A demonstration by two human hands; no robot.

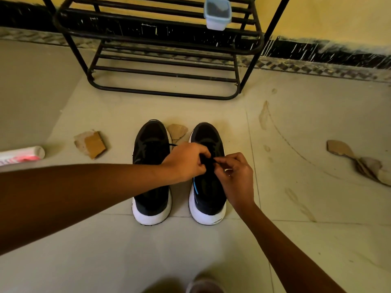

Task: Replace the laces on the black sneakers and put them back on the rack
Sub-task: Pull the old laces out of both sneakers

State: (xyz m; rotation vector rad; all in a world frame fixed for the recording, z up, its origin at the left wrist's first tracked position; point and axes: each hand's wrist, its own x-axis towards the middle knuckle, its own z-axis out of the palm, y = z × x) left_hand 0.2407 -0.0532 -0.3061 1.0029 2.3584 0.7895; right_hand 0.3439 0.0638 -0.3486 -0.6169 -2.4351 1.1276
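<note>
1. The tiled floor (pixel 296 240) carries everything here, and it meets a yellow wall (pixel 328 15) with a black skirting along its foot.
2. The black metal rack (pixel 163 93) stands against that wall, straight ahead of me, and its lower bars are bare.
3. The two black sneakers with white soles stand side by side on the floor in front of the rack, not on it, with toes to the rack and heels to me. My left forearm crosses over the left sneaker (pixel 151 149). The right sneaker (pixel 208 195) shows a blue stripe on its inner side.
4. My left grip (pixel 186 161) sits over the lacing of the right sneaker with its fingers curled, pinching the black lace (pixel 207 161).
5. My right grip (pixel 237 178) meets it from the other side, and its thumb and fingertips pinch the same lace, so the two grips almost touch.
6. A crumpled brown scrap (pixel 359 163) lies well off to the right.
7. A white roll with pink print (pixel 23 154) lies at the left edge.
8. A torn piece of cardboard (pixel 93 144) lies left of the sneakers, and a smaller piece (pixel 177 132) lies between their toes.
9. A small pale plastic tub (pixel 217 13) sits on an upper shelf of the rack, towards the right.
10. A thin strand of the lace runs from my left grip towards the left sneaker.
</note>
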